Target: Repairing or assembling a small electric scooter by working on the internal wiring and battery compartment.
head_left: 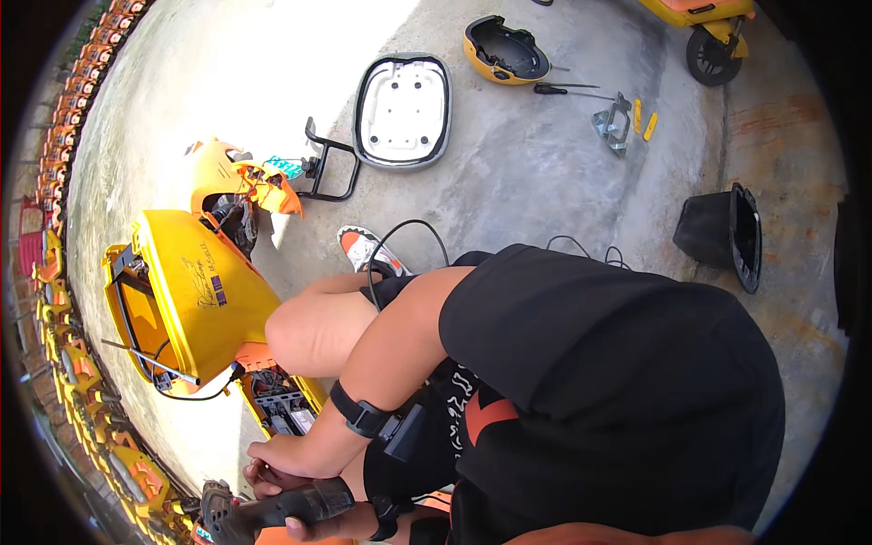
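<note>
At the lower edge, a dark hand-held power tool lies in my left hand, whose thumb shows along its body. Just above the tool is my right hand, its fingers curled; what they hold, if anything, is hidden. A black strap with a small box circles my right forearm. Beyond my hands is an open compartment with wiring and metal parts inside. Next to it stands a large yellow scooter body, with a loose cable and a metal rod at its side.
Orange scooter panels, a black metal frame, an upturned seat and a yellow helmet lie on the concrete. Screwdrivers, a metal bracket and a black bin are farther right. Rows of scooters line the left.
</note>
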Available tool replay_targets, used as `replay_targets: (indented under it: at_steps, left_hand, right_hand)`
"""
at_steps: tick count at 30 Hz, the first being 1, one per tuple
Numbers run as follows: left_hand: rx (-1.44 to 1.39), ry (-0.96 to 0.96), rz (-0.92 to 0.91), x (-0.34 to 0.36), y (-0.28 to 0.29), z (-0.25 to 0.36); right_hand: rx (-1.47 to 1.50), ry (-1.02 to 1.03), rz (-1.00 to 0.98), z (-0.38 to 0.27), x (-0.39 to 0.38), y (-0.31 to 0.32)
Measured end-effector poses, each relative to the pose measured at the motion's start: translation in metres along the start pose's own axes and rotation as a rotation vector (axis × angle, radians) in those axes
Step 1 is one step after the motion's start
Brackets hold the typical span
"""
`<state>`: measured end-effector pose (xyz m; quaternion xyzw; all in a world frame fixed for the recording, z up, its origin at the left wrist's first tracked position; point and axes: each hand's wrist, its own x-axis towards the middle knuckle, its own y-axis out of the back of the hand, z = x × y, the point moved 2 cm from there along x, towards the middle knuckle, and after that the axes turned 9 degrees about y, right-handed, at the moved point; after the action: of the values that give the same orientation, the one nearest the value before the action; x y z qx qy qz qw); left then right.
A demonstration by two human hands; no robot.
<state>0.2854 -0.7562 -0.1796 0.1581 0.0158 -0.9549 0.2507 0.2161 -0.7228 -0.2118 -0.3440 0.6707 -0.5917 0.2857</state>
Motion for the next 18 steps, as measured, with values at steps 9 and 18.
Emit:
replay_targets:
  at_steps: [9,18]
  left_hand:
    - [0.098,-0.09,-0.091,-0.029,-0.049,0.01]
    - [0.073,-0.164,0.043,-0.063,-0.043,0.001]
  right_hand:
    - [-0.27,-0.013,0.321,-0.141,-0.09,0.032]
    - [-0.439,0.462,1.494,-0.409,-0.282,0.393]
